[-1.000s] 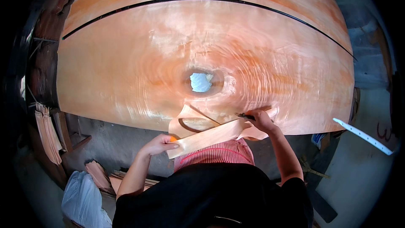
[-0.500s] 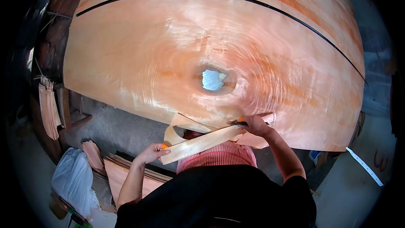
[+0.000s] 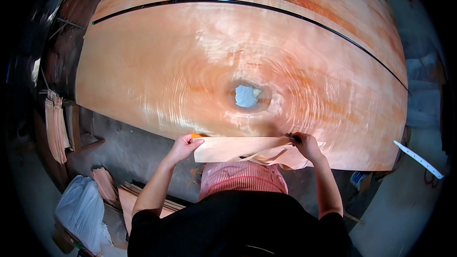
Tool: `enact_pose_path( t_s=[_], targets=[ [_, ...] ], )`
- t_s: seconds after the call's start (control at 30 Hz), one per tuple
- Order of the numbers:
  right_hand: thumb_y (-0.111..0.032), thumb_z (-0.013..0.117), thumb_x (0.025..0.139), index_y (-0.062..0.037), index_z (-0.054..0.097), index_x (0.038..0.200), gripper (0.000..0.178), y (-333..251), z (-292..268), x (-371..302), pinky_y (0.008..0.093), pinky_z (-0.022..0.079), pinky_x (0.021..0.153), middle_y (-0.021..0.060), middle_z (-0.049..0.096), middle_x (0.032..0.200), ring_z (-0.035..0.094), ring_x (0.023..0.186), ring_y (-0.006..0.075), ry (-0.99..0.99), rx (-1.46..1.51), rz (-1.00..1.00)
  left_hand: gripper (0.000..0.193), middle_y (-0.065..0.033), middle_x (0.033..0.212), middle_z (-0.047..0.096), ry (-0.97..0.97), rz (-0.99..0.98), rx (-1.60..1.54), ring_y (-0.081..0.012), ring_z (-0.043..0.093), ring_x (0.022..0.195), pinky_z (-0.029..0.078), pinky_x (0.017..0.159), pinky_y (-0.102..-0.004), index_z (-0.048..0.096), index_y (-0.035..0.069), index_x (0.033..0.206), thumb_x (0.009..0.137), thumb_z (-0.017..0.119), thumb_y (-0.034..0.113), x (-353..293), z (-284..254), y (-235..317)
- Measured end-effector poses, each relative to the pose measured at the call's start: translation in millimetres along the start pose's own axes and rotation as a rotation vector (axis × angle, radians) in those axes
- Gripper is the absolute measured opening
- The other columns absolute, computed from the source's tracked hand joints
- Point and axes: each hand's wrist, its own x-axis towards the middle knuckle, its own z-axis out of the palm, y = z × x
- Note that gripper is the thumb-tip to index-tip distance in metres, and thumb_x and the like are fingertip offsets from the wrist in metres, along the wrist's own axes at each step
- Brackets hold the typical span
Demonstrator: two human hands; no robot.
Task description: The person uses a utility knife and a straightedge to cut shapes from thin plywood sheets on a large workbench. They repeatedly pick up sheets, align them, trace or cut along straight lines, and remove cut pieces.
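Observation:
My left hand [image 3: 183, 148] pinches the left end of a pale veneer strip [image 3: 221, 149] at the near edge of a large wood veneer sheet [image 3: 157, 76]. Something orange [image 3: 196, 135] shows at its fingertips. In my right hand [image 3: 308, 147], closed near the strip's other end, is a small dark tool [image 3: 293, 138], perhaps a knife; its working end is hard to make out. Thin torn veneer pieces [image 3: 281, 156] curl below the strip, in front of my striped apron. A ragged hole [image 3: 246, 96] in the big sheet shows something pale blue beneath.
A long black rod [image 3: 214, 1] lies across the far part of the sheet. Veneer bundles [image 3: 56, 126] stand at left, near a whitish plastic bag [image 3: 81, 212] and stacked veneer [image 3: 126, 200]. At right a white perforated strip [image 3: 419, 159] juts out beside the sheet.
My left hand has moved up and away from me, turning the strip from slanted to nearly level along the sheet's edge. My right hand has shifted slightly right.

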Motion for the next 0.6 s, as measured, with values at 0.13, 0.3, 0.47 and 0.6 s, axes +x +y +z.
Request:
enact_pose_path(
  t_s=[0.13, 0.3, 0.47, 0.6],
  targets=[
    [-0.012, 0.057, 0.073, -0.0067, 0.06, 0.085, 0.013, -15, -15, -27, 0.0344, 0.045, 0.061, 0.0124, 0.06, 0.072, 0.059, 0.068, 0.028, -0.195, 0.095, 0.206, 0.016, 0.0053, 0.063, 0.051, -0.165, 0.015, 0.056, -0.0014, 0.043, 0.054, 0.034, 0.042, -0.018, 0.06, 0.004, 0.079, 0.081, 0.057, 0.019, -4, 0, -4],
    [-0.015, 0.059, 0.071, -0.0071, 0.059, 0.086, 0.018, 16, -18, -2, 0.0377, 0.045, 0.062, 0.015, 0.06, 0.073, 0.058, 0.07, 0.0317, 0.113, -0.143, 0.087, 0.024, -0.003, 0.059, 0.053, 0.045, 0.257, 0.337, -0.0098, 0.049, 0.054, 0.039, 0.049, -0.0271, 0.057, 0.0, 0.074, 0.079, 0.056, 0.024, 55, 11, 25],
    [-0.023, 0.057, 0.074, -0.0049, 0.057, 0.085, 0.021, 43, -23, 55, 0.0413, 0.045, 0.062, 0.0177, 0.058, 0.073, 0.057, 0.071, 0.0344, 0.293, -0.194, 0.225, 0.024, -0.0117, 0.069, 0.057, 0.456, 0.483, 0.661, -0.0253, 0.055, 0.063, 0.043, 0.055, -0.0339, 0.059, 0.005, 0.073, 0.075, 0.059, 0.029, 129, 35, 70],
    [-0.025, 0.056, 0.076, -0.005, 0.056, 0.085, 0.022, 50, -26, 72, 0.042, 0.045, 0.061, 0.0174, 0.059, 0.075, 0.057, 0.071, 0.0341, 0.322, -0.165, 0.282, 0.019, -0.0085, 0.075, 0.054, 0.677, 0.632, 0.719, -0.0257, 0.054, 0.068, 0.043, 0.059, -0.0359, 0.059, 0.007, 0.07, 0.072, 0.061, 0.026, 154, 54, 82]
  ],
)
